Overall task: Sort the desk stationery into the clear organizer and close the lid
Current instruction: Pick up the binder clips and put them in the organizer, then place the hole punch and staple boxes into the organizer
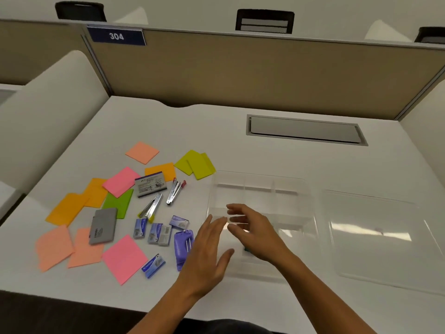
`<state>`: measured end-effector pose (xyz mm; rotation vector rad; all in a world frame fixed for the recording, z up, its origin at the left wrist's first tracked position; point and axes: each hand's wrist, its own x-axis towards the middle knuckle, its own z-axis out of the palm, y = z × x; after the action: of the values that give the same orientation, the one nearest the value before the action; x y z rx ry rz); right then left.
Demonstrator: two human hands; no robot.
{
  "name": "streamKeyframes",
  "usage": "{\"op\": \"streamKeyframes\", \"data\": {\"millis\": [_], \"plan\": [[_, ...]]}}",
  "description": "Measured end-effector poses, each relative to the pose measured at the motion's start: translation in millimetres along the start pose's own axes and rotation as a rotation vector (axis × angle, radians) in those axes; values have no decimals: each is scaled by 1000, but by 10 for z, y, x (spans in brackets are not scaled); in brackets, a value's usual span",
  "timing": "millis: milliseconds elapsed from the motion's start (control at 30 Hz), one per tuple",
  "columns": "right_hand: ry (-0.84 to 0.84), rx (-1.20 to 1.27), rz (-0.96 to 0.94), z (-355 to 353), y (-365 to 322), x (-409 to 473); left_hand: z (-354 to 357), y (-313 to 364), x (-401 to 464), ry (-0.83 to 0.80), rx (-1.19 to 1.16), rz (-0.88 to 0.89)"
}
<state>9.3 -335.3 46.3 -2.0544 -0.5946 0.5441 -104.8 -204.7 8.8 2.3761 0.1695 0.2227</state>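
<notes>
- Head view: the clear organizer (262, 213) sits open on the white desk (216, 131), right of centre; its lid (380, 237) lies flat just right of it.
- Left hand (207, 256) and right hand (255, 230) hover over the organizer's near-left part, fingers spread, holding nothing.
- Sticky notes (124, 257), staplers (175, 190) and staple boxes (154, 265) lie scattered to the left.

Bright, even overhead light; glare on the clear lid (375, 233); wide-angle edge bending.
</notes>
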Motion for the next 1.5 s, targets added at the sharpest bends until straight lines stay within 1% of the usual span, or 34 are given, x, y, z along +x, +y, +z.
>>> {"op": "streamKeyframes", "data": {"millis": [67, 167, 267, 333, 533, 567, 633, 700, 733, 833, 900, 967, 1067, 1233, 1333, 1500], "plan": [[6, 57, 11, 153, -121, 3, -66, -106, -95, 49, -14, -81], [-62, 92, -7, 364, -269, 18, -190, -295, -209, 75, -50, -151], [-134, 46, -19, 561, -377, 53, -309, -469, -337, 112, -30, -204], [-152, -20, -24, 692, -427, 76, -376, -559, -434, 133, -6, -238], [-253, -324, -130, 1069, -521, 123, -538, -881, -709, 194, 32, -388], [-270, -406, -152, 1126, -526, 130, -569, -927, -741, 200, 45, -418], [-317, -666, -240, 1221, -529, 140, -620, -1011, -791, 202, 83, -460], [-386, -899, -316, 1296, -528, 139, -650, -1083, -832, 198, 116, -470], [-421, -968, -319, 1326, -525, 135, -662, -1115, -851, 198, 125, -466], [-489, -1059, -284, 1393, -518, 126, -689, -1218, -893, 159, 182, -416], [-511, -1089, -266, 1412, -522, 132, -705, -1288, -897, 124, 247, -386], [-520, -1095, -251, 1425, -521, 143, -713, -1341, -895, 83, 303, -403], [-519, -1091, -245, 1429, -520, 161, -679, -1392, -916, -6, 392, -487], [-536, -1051, -238, 1396, -544, 188, -647, -1411, -952, -63, 461, -582], [-537, -992, -244, 1363, -560, 189, -658, -1382, -946, -37, 426, -557], [-505, -920, -284, 1303, -604, 126, -702, -1361, -890, -14, 438, -441]]}}
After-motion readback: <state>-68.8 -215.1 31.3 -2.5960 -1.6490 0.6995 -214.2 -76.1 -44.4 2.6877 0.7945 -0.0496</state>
